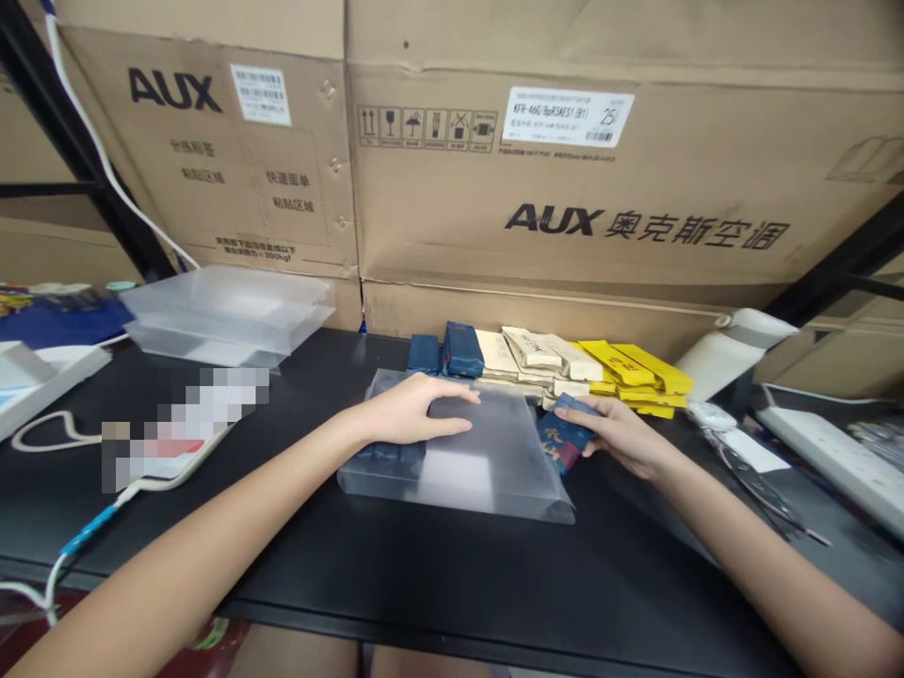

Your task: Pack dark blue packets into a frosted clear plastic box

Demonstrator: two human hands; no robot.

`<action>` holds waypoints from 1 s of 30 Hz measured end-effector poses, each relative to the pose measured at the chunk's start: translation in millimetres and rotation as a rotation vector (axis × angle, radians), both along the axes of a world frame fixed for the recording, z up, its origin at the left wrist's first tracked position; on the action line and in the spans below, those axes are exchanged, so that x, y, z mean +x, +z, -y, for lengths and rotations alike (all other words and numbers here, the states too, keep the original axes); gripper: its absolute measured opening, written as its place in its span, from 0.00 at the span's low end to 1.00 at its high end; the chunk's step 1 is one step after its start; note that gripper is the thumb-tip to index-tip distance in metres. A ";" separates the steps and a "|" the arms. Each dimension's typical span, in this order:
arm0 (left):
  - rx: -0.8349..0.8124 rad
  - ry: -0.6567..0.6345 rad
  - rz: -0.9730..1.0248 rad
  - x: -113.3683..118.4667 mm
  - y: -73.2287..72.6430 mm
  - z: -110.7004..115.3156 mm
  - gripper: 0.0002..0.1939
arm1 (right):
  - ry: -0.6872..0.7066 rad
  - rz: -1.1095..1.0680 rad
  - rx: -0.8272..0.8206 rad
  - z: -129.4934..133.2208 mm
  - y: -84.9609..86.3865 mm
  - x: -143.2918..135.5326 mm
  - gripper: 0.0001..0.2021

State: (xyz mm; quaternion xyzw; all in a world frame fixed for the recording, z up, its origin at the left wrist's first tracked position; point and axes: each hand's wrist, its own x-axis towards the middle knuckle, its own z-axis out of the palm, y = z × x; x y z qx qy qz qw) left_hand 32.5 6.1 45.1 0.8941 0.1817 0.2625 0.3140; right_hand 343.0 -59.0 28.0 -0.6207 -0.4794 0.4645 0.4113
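Note:
My right hand (pixel 625 438) pinches a dark blue packet (pixel 560 435) with gold characters and a red patch, at the right end of a frosted clear plastic box (pixel 505 485). The packet's left edge meets or overlaps the box's end; I cannot tell how far it is inside. Above the box's left part, my left hand (pixel 399 410) is open, thumb and fingers apart, with nothing in it. Several dark packets show dimly through the plastic below that hand. Behind the box lie blue packets (pixel 464 350), cream packets (pixel 531 348) and yellow packets (pixel 625 365) in a row.
More frosted plastic boxes (pixel 226 306) are stacked at the back left. A pixelated phone-like object (pixel 190 428) with a white cable lies on the left. On the right are a white bottle (pixel 734 353), a dark cable (pixel 755 480) and a power strip (pixel 840 457). Large cartons (pixel 438 226) stand behind.

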 end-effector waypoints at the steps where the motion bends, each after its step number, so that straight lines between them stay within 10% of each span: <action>1: 0.010 0.005 -0.003 0.1 -0.4 -0.1 0.18 | -0.009 -0.007 0.003 0.4 -0.4 -2.0 0.16; 30: 0.097 0.030 -0.049 1.7 1.8 0.9 0.14 | 0.423 -0.540 -0.329 6.1 -13.3 1.1 0.23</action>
